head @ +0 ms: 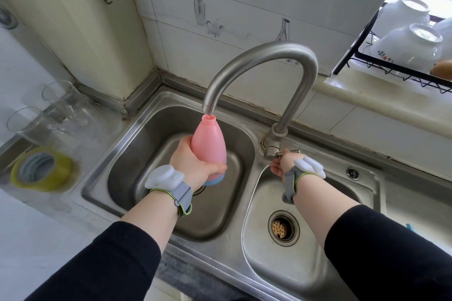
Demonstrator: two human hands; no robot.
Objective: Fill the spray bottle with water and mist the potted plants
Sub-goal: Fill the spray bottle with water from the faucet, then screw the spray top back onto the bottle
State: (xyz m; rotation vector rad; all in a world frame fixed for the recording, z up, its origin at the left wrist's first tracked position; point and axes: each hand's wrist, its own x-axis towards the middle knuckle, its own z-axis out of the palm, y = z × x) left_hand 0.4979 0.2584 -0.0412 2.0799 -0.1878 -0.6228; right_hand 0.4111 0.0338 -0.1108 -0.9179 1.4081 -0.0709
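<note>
The left hand (193,161) grips an uncapped pink plastic bottle (208,146) under the curved steel tap (264,56); the right hand (283,162) curls round its lever (289,152).

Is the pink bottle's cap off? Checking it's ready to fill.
Off: the pink bottle shows a bare open neck under the faucet spout.

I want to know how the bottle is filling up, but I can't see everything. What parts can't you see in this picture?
All in the head view:
- Water level in the pink bottle: its wall is not see-through.
- Water flow from the tap: too thin to make out at the spout.
- Right hand fingers on the tap handle: hidden behind the hand.
- Spray top and potted plants: outside the picture.
- Left hand fingers: wrapped behind the bottle.
</note>
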